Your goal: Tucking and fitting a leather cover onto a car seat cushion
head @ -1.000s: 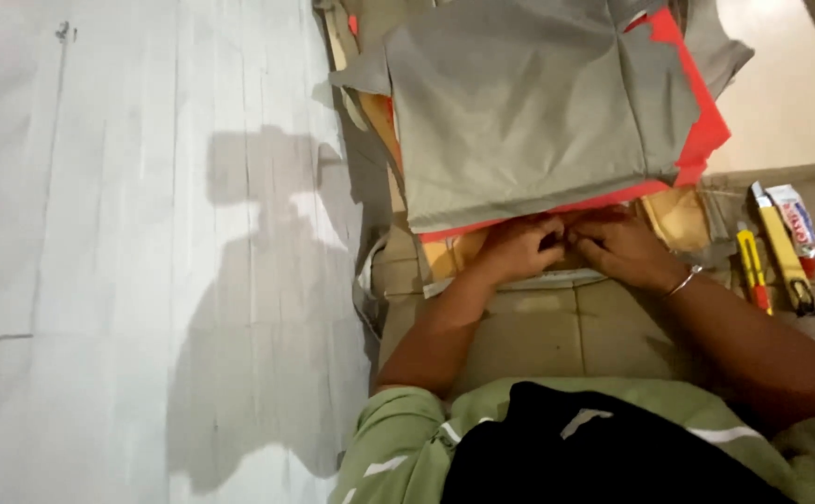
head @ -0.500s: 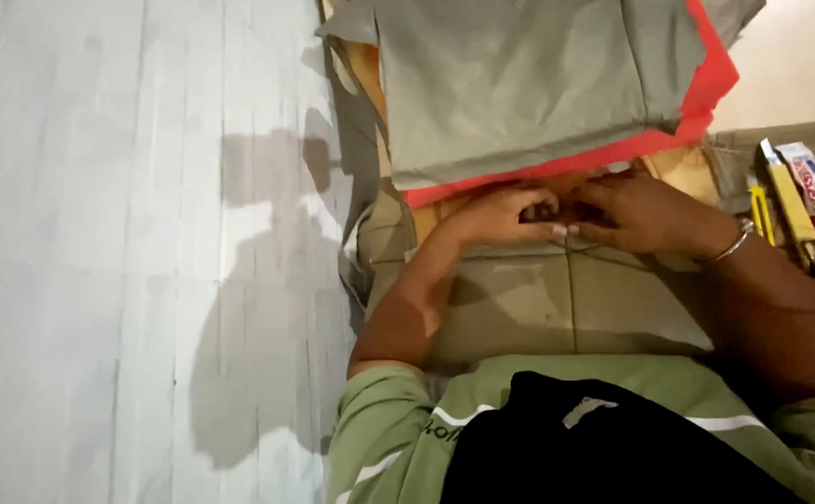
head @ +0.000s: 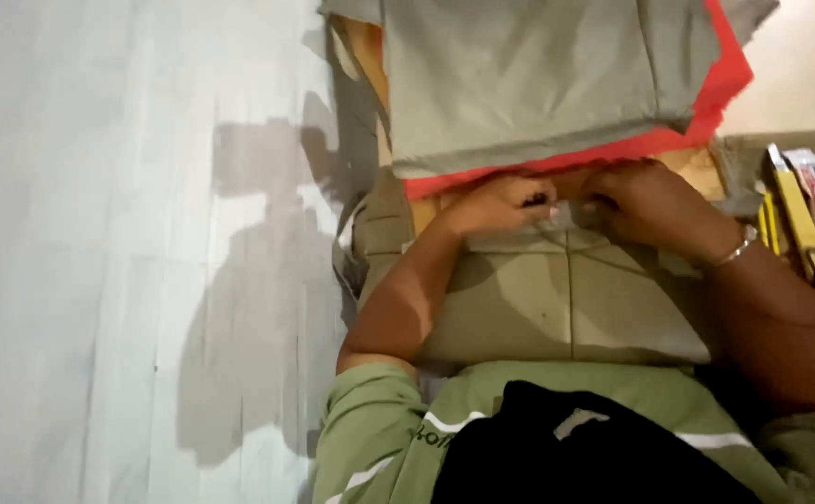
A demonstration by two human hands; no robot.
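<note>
Head view, change: since the earlier pictures our view has swung left, and our two hands have stayed pressed together at the near edge of the grey sheet [head: 529, 84]; the work stays at that one spot.
Left hand: our left hand [head: 501, 203] curls its fingers on a small pale piece [head: 564, 217] at the sheet's near edge, pinching it as far as we can tell.
Right hand: our right hand [head: 646, 201], a thin metal bangle [head: 736, 250] at the wrist, closes over the same piece from the other side; what the fingers clamp is hidden.
Grey sheet: flat, matte, creased in straight folds, lying over a bright red sheet [head: 706, 126] that shows along its near and right edges.
Underlay: tan cardboard [head: 557, 308], folded in panels, smooth and dull, between the sheets and our body.
Right edge: a yellow utility knife [head: 795, 224] and a small glossy packet [head: 814, 187] lie just beside the cardboard.
Floor: pale, faintly lined boards [head: 99, 233] to the left, carrying our shadow.
</note>
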